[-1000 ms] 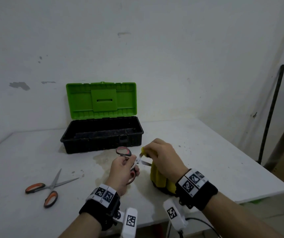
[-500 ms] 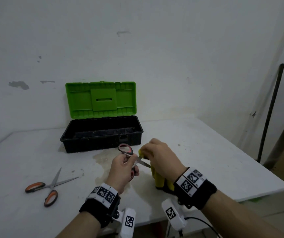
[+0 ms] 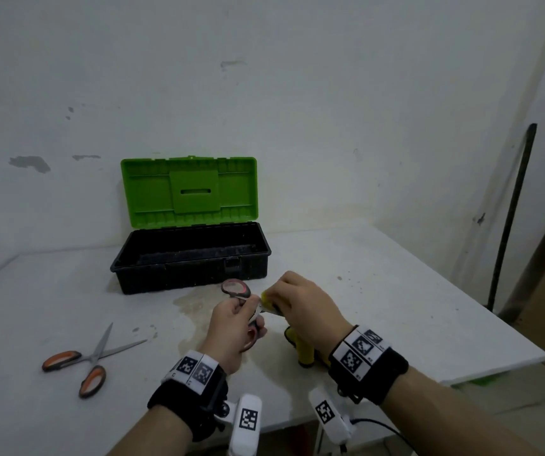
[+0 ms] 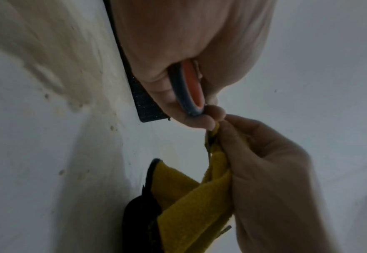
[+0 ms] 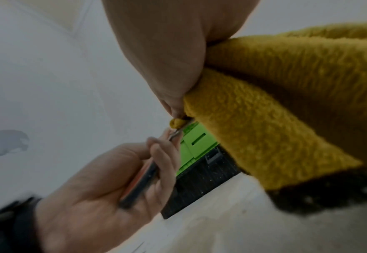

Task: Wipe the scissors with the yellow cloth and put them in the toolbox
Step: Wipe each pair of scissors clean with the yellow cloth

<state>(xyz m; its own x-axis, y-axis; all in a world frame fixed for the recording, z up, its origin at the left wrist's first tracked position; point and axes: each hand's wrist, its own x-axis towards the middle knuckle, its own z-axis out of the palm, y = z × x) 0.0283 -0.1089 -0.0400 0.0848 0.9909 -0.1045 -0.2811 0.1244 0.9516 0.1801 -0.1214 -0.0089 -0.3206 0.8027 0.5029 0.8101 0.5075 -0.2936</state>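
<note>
We are working at the white table (image 3: 396, 291), where the toolbox (image 3: 192, 258) is sitting near the wall with its green lid (image 3: 188, 191) standing open, so the black tray is ready to receive what we clean. A second pair of scissors (image 3: 90, 360) is lying blades apart on the table to our left, well apart from our hands, presumably waiting its turn. Our left hand (image 3: 231, 327) is holding the scissors (image 3: 241, 302) above the table, fingers curled tightly around the handles, leaving the blades free. Our right hand (image 3: 304, 307) is pinching the yellow cloth (image 5: 264, 119) onto a blade, fingers clamped, so the fabric rubs both faces.
</note>
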